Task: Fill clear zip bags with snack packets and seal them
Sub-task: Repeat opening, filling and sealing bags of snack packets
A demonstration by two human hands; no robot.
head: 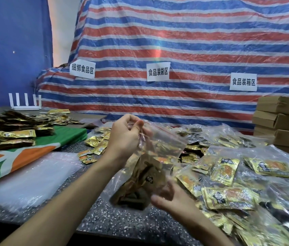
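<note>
A clear zip bag (165, 144) hangs upright in front of me above the speckled table (104, 215). Brown snack packets (145, 176) sit bunched in its lower half. My left hand (124, 135) pinches the bag's top edge at the zip strip. Lower down, my right hand (172, 197) holds the bottom of the bag from the right side, its fingers curled against the plastic. Loose gold snack packets (225, 169) lie heaped to the right, some inside other clear bags.
A stack of flat empty clear bags (33, 174) lies at the left, next to a green and orange cloth (16, 157) bearing more packets (14, 135). Brown cardboard boxes (280, 119) are stacked at the right. A striped tarp (175, 41) hangs behind.
</note>
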